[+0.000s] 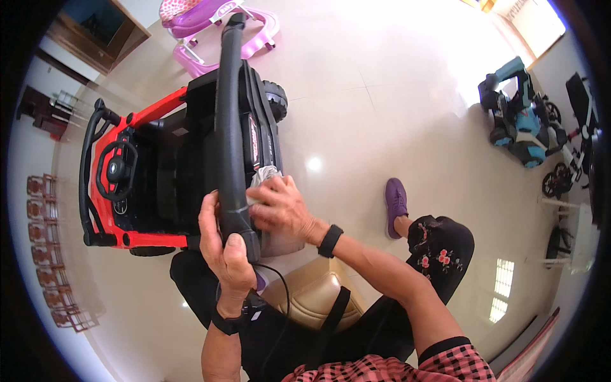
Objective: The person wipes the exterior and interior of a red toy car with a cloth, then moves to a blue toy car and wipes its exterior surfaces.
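Note:
A red and black ride-on toy car (153, 172) stands on the floor in front of me, its steering wheel (118, 169) to the left. A long black push handle (230, 127) runs from the car's rear toward me. My left hand (223, 245) is wrapped around the near end of that handle. My right hand (283, 207) presses a pale grey cloth (264, 175) against the car's black rear, just right of the handle. Both wrists wear black bands.
A pink baby walker (216, 32) sits beyond the car. A teal and black ride-on toy (519, 121) and small wheeled toys stand at the right wall. My purple shoe (396, 198) rests on the glossy tiled floor. A tan padded stool (312, 296) is under me.

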